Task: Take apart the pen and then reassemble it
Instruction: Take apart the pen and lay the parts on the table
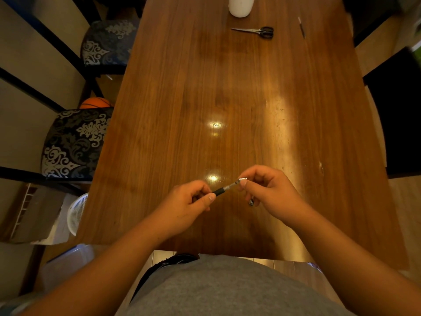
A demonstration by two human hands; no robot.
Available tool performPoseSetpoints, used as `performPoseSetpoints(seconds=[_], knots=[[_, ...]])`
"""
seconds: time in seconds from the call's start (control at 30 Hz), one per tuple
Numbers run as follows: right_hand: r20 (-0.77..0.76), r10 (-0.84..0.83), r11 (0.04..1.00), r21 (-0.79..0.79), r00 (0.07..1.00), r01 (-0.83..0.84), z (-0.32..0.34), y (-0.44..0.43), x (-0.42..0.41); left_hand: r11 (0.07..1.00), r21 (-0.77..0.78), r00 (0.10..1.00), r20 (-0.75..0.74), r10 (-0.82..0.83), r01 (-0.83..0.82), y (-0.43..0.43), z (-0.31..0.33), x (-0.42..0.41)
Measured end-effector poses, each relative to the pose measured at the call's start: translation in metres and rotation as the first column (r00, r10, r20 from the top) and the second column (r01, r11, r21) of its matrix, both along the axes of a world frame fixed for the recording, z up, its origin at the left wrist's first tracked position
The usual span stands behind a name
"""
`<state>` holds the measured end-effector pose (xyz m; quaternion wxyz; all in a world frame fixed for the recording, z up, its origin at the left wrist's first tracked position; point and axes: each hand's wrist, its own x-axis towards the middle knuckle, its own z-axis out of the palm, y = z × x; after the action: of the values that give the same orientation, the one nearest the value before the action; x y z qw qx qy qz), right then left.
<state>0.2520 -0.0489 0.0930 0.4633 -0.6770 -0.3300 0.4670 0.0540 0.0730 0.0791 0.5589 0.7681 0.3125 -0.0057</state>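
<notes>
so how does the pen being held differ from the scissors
The pen is held above the table, pinched by the left hand and right hand; the scissors lie untouched at the far end. The pen runs diagonally; the scissors point left, blades closed. Both have black grips.

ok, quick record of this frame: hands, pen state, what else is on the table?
left hand: pinches the pen's black grip end
right hand: pinches the clear clip end
pen: held between both hands above the table, tilted; cannot tell if any joint is loosened
dark bit: under the right hand, too small to identify
table: wooden, glossy
scissors: far end, lying flat, closed
white container: far edge, cut off by the frame
thin stick: far right, maybe another pen
</notes>
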Motion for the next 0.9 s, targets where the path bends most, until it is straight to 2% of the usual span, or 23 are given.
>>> performPoseSetpoints(seconds=[0.13, 0.3, 0.43, 0.5, 0.53, 0.6, 0.67, 0.8, 0.9], knots=[[0.067, -0.053, 0.998, 0.029, 0.996, 0.051, -0.004, 0.002, -0.003, 1.0, 0.013, 1.0, 0.0, 0.012, -0.012, 0.002, -0.004, -0.003], [-0.051, -0.098, 0.995, 0.017, 0.994, 0.099, -0.005, 0.01, -0.003, 0.999, 0.036, 1.0, 0.002, 0.019, -0.019, 0.005, -0.01, -0.008], [-0.031, -0.135, 0.99, -0.04, 0.99, 0.133, -0.011, 0.008, 0.006, 0.999, 0.037, 1.0, 0.002, 0.027, -0.027, 0.007, -0.014, -0.01], [0.061, -0.158, 0.979, -0.119, 0.986, 0.164, -0.021, 0.005, 0.012, 0.999, 0.028, 0.999, -0.001, 0.037, -0.037, 0.01, -0.018, -0.011], [0.158, -0.148, 0.969, -0.172, 0.976, 0.175, -0.028, 0.003, 0.015, 0.999, 0.021, 0.999, -0.005, 0.045, -0.044, 0.011, -0.02, -0.012], [0.377, -0.053, 0.938, -0.298, 0.925, 0.175, -0.043, -0.002, 0.021, 0.998, 0.009, 0.998, -0.016, 0.055, -0.055, 0.013, -0.023, -0.013], [0.522, 0.084, 0.903, -0.401, 0.849, 0.157, -0.059, -0.007, 0.025, 0.998, 0.0, 0.997, -0.034, 0.064, -0.064, 0.014, -0.026, -0.015], [0.612, 0.289, 0.827, -0.547, 0.736, 0.13, -0.085, -0.015, 0.028, 0.997, -0.015, 0.995, -0.071, 0.076, -0.077, 0.017, -0.032, -0.017], [0.641, 0.364, 0.783, -0.604, 0.676, 0.15, -0.099, -0.016, 0.028, 0.996, -0.018, 0.994, -0.073, 0.081, -0.083, 0.019, -0.034, -0.019]])
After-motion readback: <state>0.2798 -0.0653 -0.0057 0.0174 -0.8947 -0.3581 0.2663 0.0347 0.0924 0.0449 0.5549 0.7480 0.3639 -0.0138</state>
